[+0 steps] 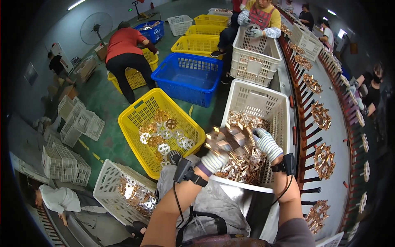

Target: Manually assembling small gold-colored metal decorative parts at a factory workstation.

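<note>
Both hands grasp a copper-coloured metal piece (229, 140), the left hand (214, 161) at its near edge and the right hand (267, 144) at its right side; the piece is blurred and the left fingertips are hidden, so their exact placement cannot be told. Both hands wear striped gloves, and a dark device is strapped to each wrist. The piece is held over a white crate (257, 98), above a heap of loose copper-coloured parts (242, 168) that covers the crate's bottom. To the left, near the person, a tilted white crate (108, 185) holds shiny metal parts (133, 191). Just beyond it stands a yellow crate (179, 111) with round, openwork discs (164, 148), some silvery, some copper-toned. Along the right side runs a grey conveyor (335, 127) edged with dark rods, with copper-coloured clusters (323, 161) set in a row. Farther off, a blue crate (187, 76) stands behind the yellow one, and stacked white crates (253, 68) rise beyond the parts crate. A person in a red apron (260, 15) handles something over that stack, while a person in a red top (125, 43) bends over another yellow crate (152, 57). A large fan (96, 28) stands near the far wall.
</note>
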`<state>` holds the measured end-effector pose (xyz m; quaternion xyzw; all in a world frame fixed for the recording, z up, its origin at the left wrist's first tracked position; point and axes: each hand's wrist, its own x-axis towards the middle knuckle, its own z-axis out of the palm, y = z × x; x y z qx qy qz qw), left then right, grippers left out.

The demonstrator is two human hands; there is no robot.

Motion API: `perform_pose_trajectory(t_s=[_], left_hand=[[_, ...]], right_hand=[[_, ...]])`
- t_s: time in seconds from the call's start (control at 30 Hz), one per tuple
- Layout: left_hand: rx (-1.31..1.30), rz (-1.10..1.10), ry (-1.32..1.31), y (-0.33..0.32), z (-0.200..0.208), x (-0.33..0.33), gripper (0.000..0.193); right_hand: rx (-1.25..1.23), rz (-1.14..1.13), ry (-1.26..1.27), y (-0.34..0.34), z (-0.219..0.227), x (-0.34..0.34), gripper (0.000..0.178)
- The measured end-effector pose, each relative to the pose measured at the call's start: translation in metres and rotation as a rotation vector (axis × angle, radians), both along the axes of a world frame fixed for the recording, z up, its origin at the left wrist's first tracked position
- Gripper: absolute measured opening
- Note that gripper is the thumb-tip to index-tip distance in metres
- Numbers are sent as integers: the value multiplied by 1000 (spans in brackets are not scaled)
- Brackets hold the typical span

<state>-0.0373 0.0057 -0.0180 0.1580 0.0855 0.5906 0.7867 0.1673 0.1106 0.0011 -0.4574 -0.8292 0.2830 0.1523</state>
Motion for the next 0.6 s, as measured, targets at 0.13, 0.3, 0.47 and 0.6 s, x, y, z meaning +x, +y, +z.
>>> perform_pose_trajectory(t_s=[0.13, 0.3, 0.47, 0.6], left_hand=[[-158, 408, -37, -23, 84, -61, 22], [7, 82, 653, -86, 41, -48, 53], [424, -17, 1705, -100, 39, -36, 54], [447, 31, 1833, -122, 19, -59, 53]], right_hand=[[-125, -81, 162, -30, 9, -27, 28], [-126, -12, 236, -54, 0, -73, 26], [170, -10, -72, -80, 110, -83, 24], [459, 67, -342, -112, 168, -39, 30]])
